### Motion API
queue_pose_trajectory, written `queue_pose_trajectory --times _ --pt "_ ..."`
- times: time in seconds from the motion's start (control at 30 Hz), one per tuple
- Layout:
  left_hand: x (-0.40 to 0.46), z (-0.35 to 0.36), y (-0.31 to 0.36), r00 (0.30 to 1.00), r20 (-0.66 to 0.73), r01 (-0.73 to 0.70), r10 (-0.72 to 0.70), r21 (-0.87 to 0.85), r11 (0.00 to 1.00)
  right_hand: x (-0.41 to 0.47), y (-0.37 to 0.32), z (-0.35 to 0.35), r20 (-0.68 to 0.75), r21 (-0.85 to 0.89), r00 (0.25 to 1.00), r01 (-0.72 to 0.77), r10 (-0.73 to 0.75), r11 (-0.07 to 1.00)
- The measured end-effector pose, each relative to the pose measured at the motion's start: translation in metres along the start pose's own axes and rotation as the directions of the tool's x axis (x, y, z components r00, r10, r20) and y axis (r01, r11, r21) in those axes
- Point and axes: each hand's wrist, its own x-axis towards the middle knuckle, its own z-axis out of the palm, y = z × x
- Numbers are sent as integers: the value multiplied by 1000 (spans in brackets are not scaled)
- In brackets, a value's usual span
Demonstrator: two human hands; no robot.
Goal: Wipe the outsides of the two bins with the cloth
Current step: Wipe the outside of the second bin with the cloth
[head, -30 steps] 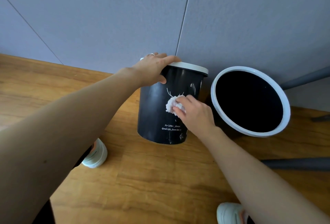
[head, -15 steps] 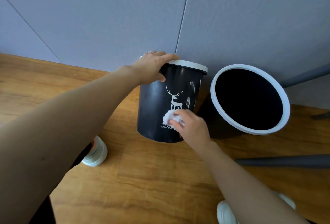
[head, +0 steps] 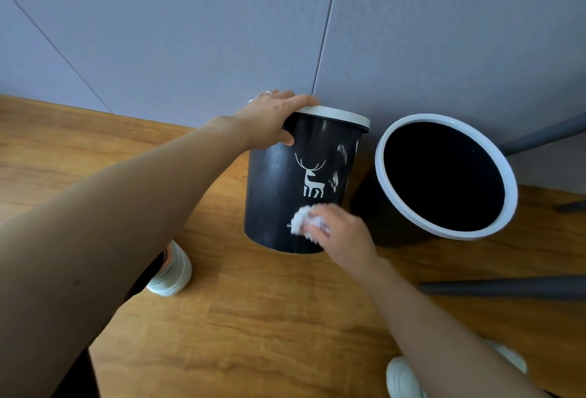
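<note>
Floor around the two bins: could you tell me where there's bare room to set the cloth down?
Bare wood floor lies between the deer bin, the left shoe and the right shoe. It is crowded between the bins and by the grey legs.

A wood-grain floor meets a grey wall. Standing on it are a dark bin with a white deer print, a second white-rimmed dark bin just to its right, two white shoes, and grey furniture legs.
</note>
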Motion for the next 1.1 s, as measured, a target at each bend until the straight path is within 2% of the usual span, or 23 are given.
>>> queue_pose_trajectory --times 0.07,0.13,0.27,0.37,0.47,0.63,0.7,0.83,0.93,1.03,1.1 --pt "0 0 0 1000 -5 -4 4 1 1000 18 2 -13 -86 38 996 -33 36 999" --pt "0 0 0 1000 -1 0 0 0 1000 23 3 -18 -124 16 992 5 -3 1000" --pt "0 0 0 1000 2 1 -1 -6 1000 -3 -3 -2 50 -110 999 27 -22 994" --pt "0 -1 -1 1000 8 10 -10 -19 1000 -29 -6 14 160 -109 986 62 -44 992" --pt "-1 -2 -1 1000 11 16 -16 -41 999 -22 -5 9 199 -110 979 75 -52 991" --pt "-1 -4 -1 999 29 45 -43 -86 995 14 0 -16 -72 -43 997 11 -14 999" --pt "-2 -5 -1 998 32 65 -61 -117 991 14 1 -17 -69 -52 997 39 -42 998" --pt "-3 -3 1 995 9 100 -101 -244 965 -4 -2 -4 53 -96 994 99 -94 990" --pt "-3 -2 3 992 -5 117 -123 -277 954 -12 -3 1 72 -86 994 94 -88 992" --pt "-3 -3 1 991 4 130 -135 -293 947 -5 -2 -5 5 1 999 52 -52 999" --pt "-4 -2 0 990 16 139 -140 -293 946 4 -1 -15 -130 92 991 -17 29 996"
